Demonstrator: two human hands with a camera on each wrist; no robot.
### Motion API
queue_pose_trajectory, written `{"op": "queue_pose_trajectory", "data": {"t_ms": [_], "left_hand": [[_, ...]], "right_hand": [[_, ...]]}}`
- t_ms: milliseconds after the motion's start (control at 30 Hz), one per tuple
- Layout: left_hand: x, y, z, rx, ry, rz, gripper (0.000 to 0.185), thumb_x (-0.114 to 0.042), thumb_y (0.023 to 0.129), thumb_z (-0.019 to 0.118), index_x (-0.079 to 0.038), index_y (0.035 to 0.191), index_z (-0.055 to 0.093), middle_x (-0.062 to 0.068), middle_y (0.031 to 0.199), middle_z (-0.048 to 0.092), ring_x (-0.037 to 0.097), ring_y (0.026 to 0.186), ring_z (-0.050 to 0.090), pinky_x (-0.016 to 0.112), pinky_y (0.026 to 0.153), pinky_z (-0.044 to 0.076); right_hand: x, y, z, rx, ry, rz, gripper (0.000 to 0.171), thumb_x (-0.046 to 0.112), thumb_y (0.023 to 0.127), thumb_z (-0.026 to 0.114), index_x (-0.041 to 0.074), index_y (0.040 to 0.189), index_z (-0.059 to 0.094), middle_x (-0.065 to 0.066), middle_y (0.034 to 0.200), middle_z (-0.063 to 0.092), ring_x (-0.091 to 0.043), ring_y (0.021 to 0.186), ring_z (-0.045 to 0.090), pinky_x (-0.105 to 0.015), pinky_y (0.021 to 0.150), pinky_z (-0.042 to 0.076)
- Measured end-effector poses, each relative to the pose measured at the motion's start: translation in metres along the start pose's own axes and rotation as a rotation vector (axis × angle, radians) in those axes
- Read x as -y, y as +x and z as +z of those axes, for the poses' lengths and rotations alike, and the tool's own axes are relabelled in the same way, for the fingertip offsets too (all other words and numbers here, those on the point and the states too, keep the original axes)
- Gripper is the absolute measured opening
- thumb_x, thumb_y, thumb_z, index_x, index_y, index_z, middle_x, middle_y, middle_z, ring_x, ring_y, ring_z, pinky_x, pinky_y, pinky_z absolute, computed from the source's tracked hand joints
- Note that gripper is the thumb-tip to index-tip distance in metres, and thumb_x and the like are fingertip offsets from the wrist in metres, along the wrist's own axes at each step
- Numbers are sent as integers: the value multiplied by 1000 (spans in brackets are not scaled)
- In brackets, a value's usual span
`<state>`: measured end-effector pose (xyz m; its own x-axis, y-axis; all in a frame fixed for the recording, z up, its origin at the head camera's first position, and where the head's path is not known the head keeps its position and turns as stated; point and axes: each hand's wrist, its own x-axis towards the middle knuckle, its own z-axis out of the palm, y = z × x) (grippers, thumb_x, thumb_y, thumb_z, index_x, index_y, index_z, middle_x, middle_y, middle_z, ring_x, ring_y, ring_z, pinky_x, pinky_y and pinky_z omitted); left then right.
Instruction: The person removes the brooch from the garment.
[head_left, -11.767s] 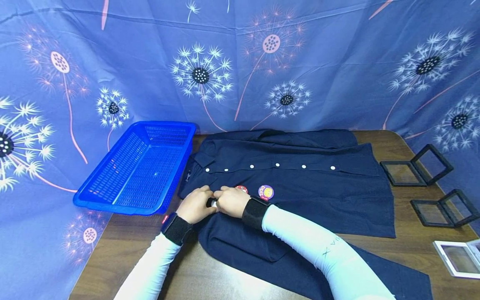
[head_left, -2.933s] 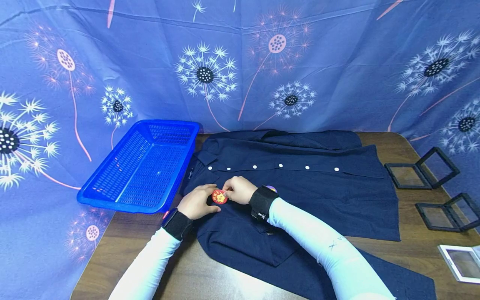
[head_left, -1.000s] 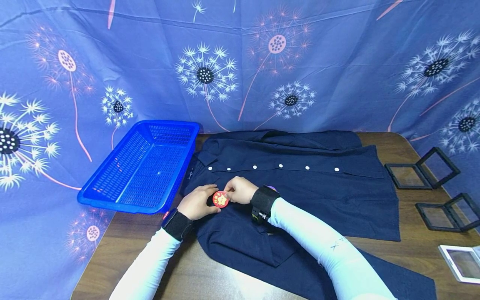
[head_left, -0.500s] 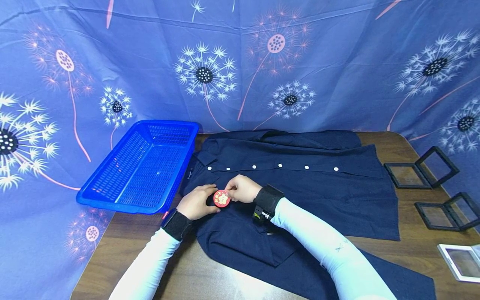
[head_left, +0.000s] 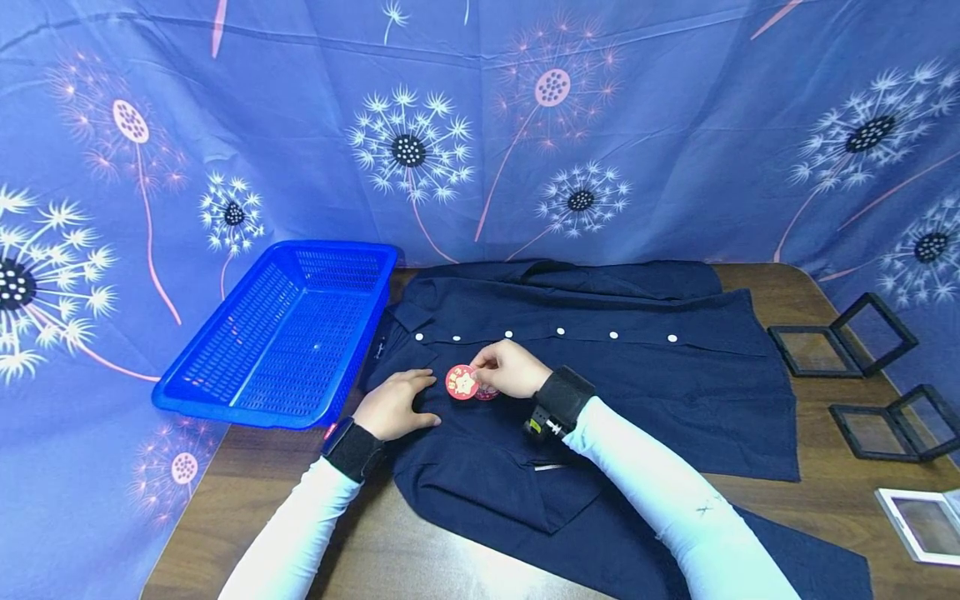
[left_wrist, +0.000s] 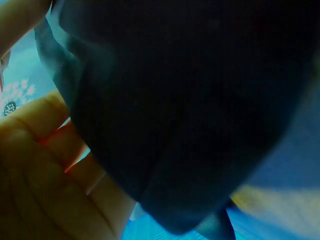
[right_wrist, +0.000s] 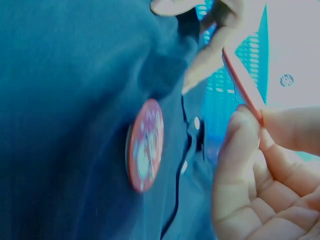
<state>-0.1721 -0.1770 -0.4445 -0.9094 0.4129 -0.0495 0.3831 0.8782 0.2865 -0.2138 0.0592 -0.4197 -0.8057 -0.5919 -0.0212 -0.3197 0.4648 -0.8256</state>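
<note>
A red star badge is pinched in the right hand above the navy button-up shirt, near another round badge on it. The left hand, spread, touches the shirt; a blue basket stands farther left.

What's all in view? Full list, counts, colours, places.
Table: 1, brown, centre
Backdrop: 1, blue, dandelion print, behind table
Shirt: 1, navy, spread on table
Buttons: 6 visible, white, along shirt front
Basket: 1, blue, left of shirt
Black frames: 2, black, right end of table
White frame: 1, white, right picture edge
Held badge: 1, red, apart from shirt
Other badge: 1, reddish, on shirt
Sliver: 1, pale, shirt's near side, unidentifiable
Sleeves: 2, white, one each side
Wristbands: 2, black, at sleeve ends
Left hand: 1, bare, at shirt's collar end
Right hand: 1, bare, pinching held badge
</note>
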Motion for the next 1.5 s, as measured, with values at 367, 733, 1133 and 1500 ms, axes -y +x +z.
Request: {"op": "queue_pose_trajectory", "data": {"t_ms": [367, 733, 1133, 1500], "left_hand": [[0, -1, -1, -9, 0, 23, 69, -39, 77, 80, -2, 131, 60, 13, 140, 57, 31, 131, 52, 44, 109, 42], [0, -1, 0, 1, -2, 25, 69, -39, 77, 79, -2, 132, 60, 14, 140, 57, 32, 132, 51, 44, 110, 41], [3, 0, 0, -3, -11, 35, 70, -39, 77, 80, -1, 132, 59, 15, 141, 56, 33, 132, 51, 45, 110, 41], [4, 0, 1, 11, -4, 22, 72, -41, 77, 79, -2, 133, 58, 14, 141, 56, 32, 133, 50, 45, 111, 40]], "right_hand": [[-15, -20, -26, -132, 94, 21, 15, 4, 92, 60, -7, 98, 69, -22, 84, 70, -23, 69, 67, -36, 67, 58], [-20, -39, -52, -299, 159, -6, 18, 4, 92, 62, -9, 101, 68, -23, 83, 69, -9, 67, 64, -32, 67, 59], [-26, -57, -77, -457, 154, 14, 23, 10, 94, 63, -8, 106, 68, -25, 89, 70, -6, 69, 66, -26, 67, 58], [-36, -71, -87, -549, 243, 28, 25, 8, 93, 64, -12, 109, 65, -7, 85, 71, -7, 71, 67, -20, 67, 57]]}}
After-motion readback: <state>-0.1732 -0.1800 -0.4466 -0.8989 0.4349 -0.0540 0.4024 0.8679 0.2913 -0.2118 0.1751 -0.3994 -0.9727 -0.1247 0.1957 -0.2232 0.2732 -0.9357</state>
